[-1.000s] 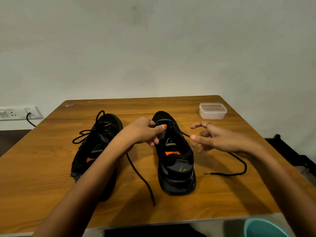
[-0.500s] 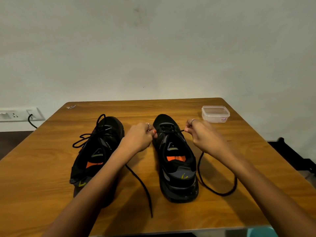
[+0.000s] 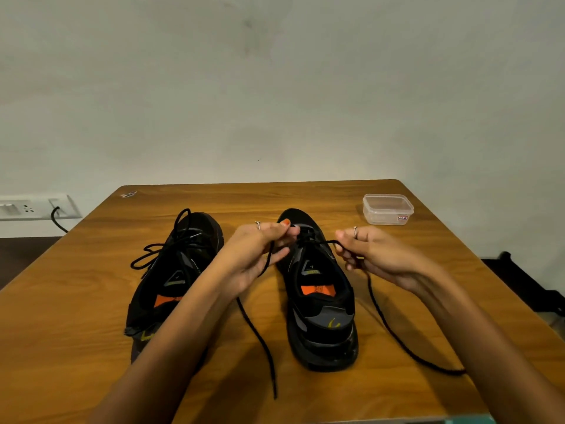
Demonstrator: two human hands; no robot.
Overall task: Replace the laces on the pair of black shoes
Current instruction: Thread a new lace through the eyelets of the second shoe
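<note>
My left hand (image 3: pixel 260 252) and right hand (image 3: pixel 371 252) each keep a grip clamped on one end of the lace (image 3: pixel 260 335), so it pulls evenly through the right shoe (image 3: pixel 321 301).

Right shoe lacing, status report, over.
Left hand and right hand each pinch the lace. Right shoe upright, lace ends trailing on table. Nothing obstructing.

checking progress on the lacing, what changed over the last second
The right hand, open and off the lace a second ago, moved in and now pinches the lace beside the right shoe. The left hand kept its grip on the other end. Left shoe and plastic container stayed put.
</note>
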